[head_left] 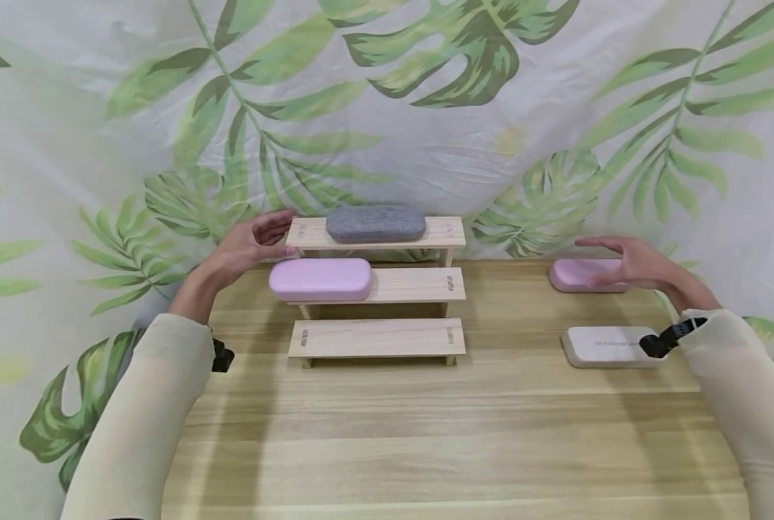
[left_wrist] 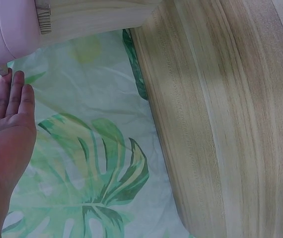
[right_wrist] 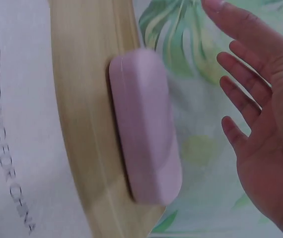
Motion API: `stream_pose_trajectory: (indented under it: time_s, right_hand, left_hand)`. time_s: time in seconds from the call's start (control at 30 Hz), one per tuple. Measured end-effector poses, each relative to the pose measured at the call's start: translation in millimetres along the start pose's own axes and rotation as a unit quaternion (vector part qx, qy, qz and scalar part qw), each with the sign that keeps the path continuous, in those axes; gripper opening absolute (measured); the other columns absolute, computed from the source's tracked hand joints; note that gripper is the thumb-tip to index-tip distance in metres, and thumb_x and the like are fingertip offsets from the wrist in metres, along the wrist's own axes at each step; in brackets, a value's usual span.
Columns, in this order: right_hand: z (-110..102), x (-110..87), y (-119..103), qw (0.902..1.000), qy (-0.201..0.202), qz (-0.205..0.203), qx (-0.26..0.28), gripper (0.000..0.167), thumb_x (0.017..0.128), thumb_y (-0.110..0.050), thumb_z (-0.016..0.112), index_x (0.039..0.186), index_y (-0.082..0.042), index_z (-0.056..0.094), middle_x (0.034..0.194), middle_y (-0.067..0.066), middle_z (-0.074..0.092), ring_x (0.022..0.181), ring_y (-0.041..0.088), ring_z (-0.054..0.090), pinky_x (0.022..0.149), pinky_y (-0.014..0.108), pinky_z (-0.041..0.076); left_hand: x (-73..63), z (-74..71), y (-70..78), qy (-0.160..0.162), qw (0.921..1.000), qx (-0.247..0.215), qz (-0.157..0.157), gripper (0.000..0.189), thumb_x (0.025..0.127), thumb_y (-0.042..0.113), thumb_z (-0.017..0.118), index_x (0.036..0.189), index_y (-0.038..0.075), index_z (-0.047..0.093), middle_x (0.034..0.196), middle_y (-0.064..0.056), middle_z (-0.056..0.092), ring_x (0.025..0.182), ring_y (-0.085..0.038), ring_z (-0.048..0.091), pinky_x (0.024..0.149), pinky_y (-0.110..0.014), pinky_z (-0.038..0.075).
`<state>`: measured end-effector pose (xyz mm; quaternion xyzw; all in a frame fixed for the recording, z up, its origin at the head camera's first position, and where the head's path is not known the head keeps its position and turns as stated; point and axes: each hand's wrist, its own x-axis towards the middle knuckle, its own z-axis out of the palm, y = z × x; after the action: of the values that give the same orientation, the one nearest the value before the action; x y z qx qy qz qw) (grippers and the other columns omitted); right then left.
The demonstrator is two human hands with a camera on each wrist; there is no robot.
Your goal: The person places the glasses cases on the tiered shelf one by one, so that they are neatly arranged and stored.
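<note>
My left hand is at the left end of a three-tier wooden stand, beside the top tier. Its fingers look straight in the left wrist view; whether they touch the stand I cannot tell. Just below the thumb, a pink glasses case lies on the middle tier, its left end jutting past the board. At the right, my right hand hovers with spread fingers at a second pink glasses case on the table. The right wrist view shows a gap between that hand and this case.
A grey fabric-look glasses case sits on the stand's top tier. Nearer me on the right lies a white case with printed lettering, partly below the right wrist camera. Behind the wooden table hangs a leaf-print cloth.
</note>
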<state>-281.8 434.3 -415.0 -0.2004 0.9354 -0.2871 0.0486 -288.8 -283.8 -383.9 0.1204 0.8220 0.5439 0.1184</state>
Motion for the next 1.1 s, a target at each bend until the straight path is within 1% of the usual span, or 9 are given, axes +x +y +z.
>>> stream_pose_trajectory:
  time_s: [0.07,0.17,0.23,0.3,0.5,0.7,0.83,0.93,1.1]
  right_hand:
    - [-1,-1.9,7,0.9999,-0.005,0.007,-0.007,0.081,0.079,-0.021,0.096,0.15,-0.008,0.06,0.154,0.022,0.055,0.144,0.042,0.044,0.1,0.02,0.039]
    - [0,-3.3,16,0.9997,-0.014,0.019,-0.01,0.083,0.079,-0.022,0.096,0.151,-0.006,0.058,0.155,0.028,0.052,0.145,0.046,0.041,0.108,0.046,0.043]
    - [0,-3.4,21,0.9994,-0.019,0.028,-0.01,0.084,0.079,-0.023,0.095,0.152,-0.005,0.057,0.156,0.03,0.049,0.145,0.05,0.04,0.108,0.062,0.042]
    - [1,-3.0,26,0.9989,-0.025,0.038,-0.007,0.085,0.08,-0.024,0.094,0.153,-0.005,0.055,0.157,0.032,0.047,0.147,0.052,0.037,0.111,0.07,0.039]
    - [8,-3.3,40,0.9982,-0.034,0.05,0.002,0.087,0.081,-0.024,0.094,0.155,-0.003,0.052,0.159,0.032,0.044,0.149,0.056,0.031,0.115,0.078,0.029]
    - [17,-3.5,50,0.998,-0.026,0.058,-0.003,0.09,0.079,-0.023,0.095,0.155,-0.003,0.051,0.16,0.034,0.04,0.146,0.055,0.035,0.112,0.072,0.034]
    - [24,-1.8,53,0.9977,-0.028,0.062,0.006,0.092,0.081,-0.024,0.094,0.158,-0.004,0.048,0.163,0.035,0.035,0.145,0.058,0.033,0.113,0.078,0.03]
    - [27,-1.7,56,0.9978,-0.027,0.06,0.012,0.092,0.081,-0.022,0.094,0.157,-0.001,0.047,0.163,0.036,0.034,0.145,0.061,0.032,0.112,0.08,0.029]
    - [32,-1.5,61,0.9969,-0.028,0.072,0.019,0.089,0.082,-0.019,0.093,0.155,0.002,0.047,0.161,0.038,0.036,0.144,0.06,0.034,0.111,0.078,0.031]
  left_hand:
    - [-0.4,-0.3,-1.0,0.002,1.0,0.0,0.0,0.08,0.098,0.018,0.08,0.166,0.017,0.038,0.17,-0.003,0.038,0.156,-0.024,0.037,0.128,-0.041,0.035]
    - [-0.2,-1.0,-1.5,0.003,1.0,0.002,-0.001,0.08,0.098,0.018,0.079,0.166,0.018,0.038,0.17,-0.004,0.038,0.156,-0.024,0.037,0.127,-0.041,0.036]
    - [-0.2,-1.3,-1.6,0.002,1.0,0.003,0.001,0.08,0.098,0.019,0.079,0.166,0.017,0.037,0.171,-0.004,0.037,0.157,-0.024,0.036,0.128,-0.041,0.035]
    - [-0.5,-1.6,-1.2,0.001,1.0,0.001,0.002,0.08,0.098,0.02,0.08,0.166,0.017,0.037,0.171,-0.004,0.037,0.157,-0.024,0.036,0.128,-0.042,0.035]
    - [-0.9,-1.2,-1.8,-0.003,0.9999,-0.011,0.001,0.08,0.098,0.017,0.079,0.166,0.016,0.037,0.171,-0.004,0.037,0.157,-0.024,0.035,0.129,-0.044,0.033]
    - [-2.0,-1.8,-2.6,0.0,0.9999,-0.015,0.004,0.08,0.098,0.016,0.079,0.166,0.016,0.038,0.17,-0.005,0.038,0.157,-0.025,0.035,0.129,-0.044,0.032]
    - [-3.9,-2.8,-4.5,0.002,0.9998,-0.019,0.001,0.08,0.098,0.015,0.08,0.166,0.015,0.038,0.17,-0.006,0.039,0.157,-0.026,0.036,0.13,-0.045,0.032]
    - [-3.1,-2.4,-5.8,-0.001,0.9997,-0.023,0.002,0.08,0.098,0.014,0.079,0.166,0.015,0.038,0.17,-0.005,0.038,0.157,-0.025,0.035,0.13,-0.046,0.032]
    - [-0.3,-2.5,-6.8,-0.002,0.9996,-0.027,0.009,0.079,0.098,0.013,0.079,0.166,0.016,0.038,0.17,-0.004,0.038,0.157,-0.023,0.035,0.129,-0.044,0.033]
